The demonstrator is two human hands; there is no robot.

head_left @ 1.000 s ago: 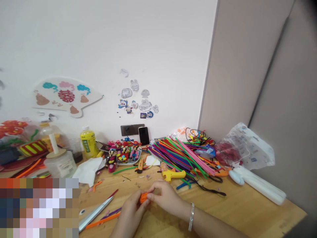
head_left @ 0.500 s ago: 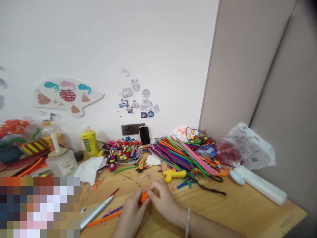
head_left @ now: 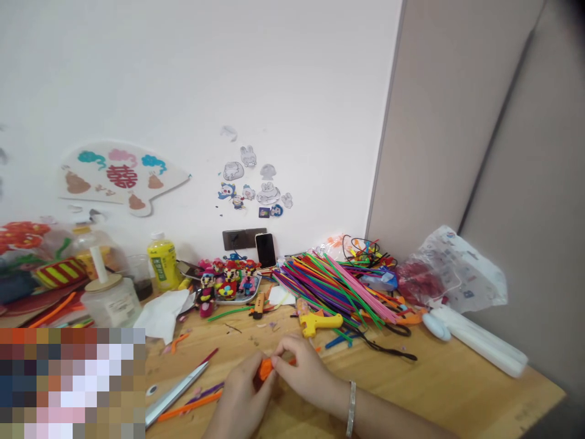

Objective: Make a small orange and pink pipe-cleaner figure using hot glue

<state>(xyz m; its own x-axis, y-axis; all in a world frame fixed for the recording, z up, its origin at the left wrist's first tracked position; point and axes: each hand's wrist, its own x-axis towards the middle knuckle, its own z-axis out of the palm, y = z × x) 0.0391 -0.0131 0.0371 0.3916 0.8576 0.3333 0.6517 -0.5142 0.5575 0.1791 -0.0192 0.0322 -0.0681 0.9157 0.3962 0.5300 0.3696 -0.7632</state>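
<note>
Low in the middle of the head view, both my hands meet over a small bunched orange piece [head_left: 265,368] that looks like coiled pipe cleaner. My left hand [head_left: 244,390] is closed around it from the left. My right hand [head_left: 305,371], with a silvery bracelet at the wrist, pinches its right side between thumb and fingers. Much of the piece is hidden by the fingers. A yellow glue gun [head_left: 322,321] lies just beyond my right hand. Left of my left hand are an orange pipe cleaner [head_left: 194,405] and the silver edge of a flat device [head_left: 178,393].
A heap of coloured pipe cleaners [head_left: 333,286] spreads behind the glue gun. Small dolls [head_left: 231,283] crowd a tray beside a propped phone [head_left: 265,250]. A yellow bottle [head_left: 163,262], a glass jar [head_left: 112,302] and tissue [head_left: 164,314] stand left; a white cylinder [head_left: 484,341] lies right.
My fingers have shifted slightly on the orange piece, and more of it shows between them. The view has moved a little; the things on the table have stayed put.
</note>
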